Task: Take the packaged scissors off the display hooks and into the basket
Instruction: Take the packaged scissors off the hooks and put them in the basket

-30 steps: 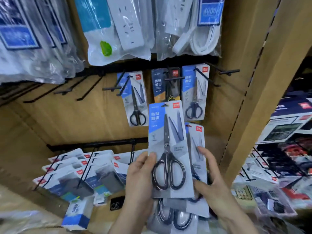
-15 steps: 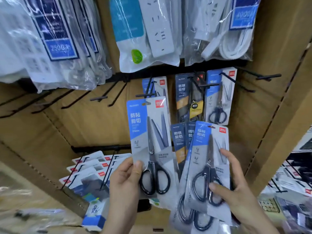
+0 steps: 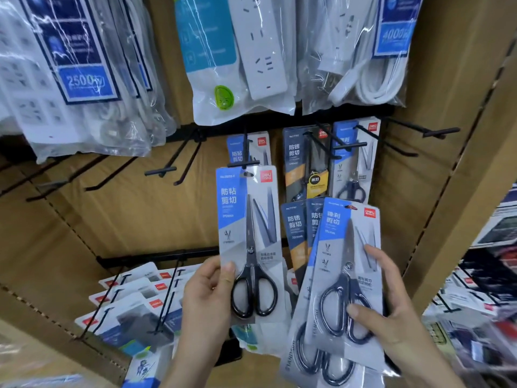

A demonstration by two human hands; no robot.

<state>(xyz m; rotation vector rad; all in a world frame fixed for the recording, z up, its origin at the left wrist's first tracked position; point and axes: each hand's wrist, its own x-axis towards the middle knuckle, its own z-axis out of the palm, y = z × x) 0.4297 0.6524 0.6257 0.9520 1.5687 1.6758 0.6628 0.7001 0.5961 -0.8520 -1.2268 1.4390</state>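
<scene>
Since the stack point(image 3: 340, 247) split, left hand point(image 3: 201, 298) holds one scissors pack point(image 3: 246, 219).

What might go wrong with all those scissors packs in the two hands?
The right hand pinches several fanned scissors packs at once; a back one may slip out and drop. The left hand holds a single pack whose top sits just under a hook tip, so lifting it could snag there.

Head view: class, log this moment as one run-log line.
left hand: holds one scissors pack | right hand: grips fanned stack of packs | display hooks: three hanging packs | basket: not in view
</scene>
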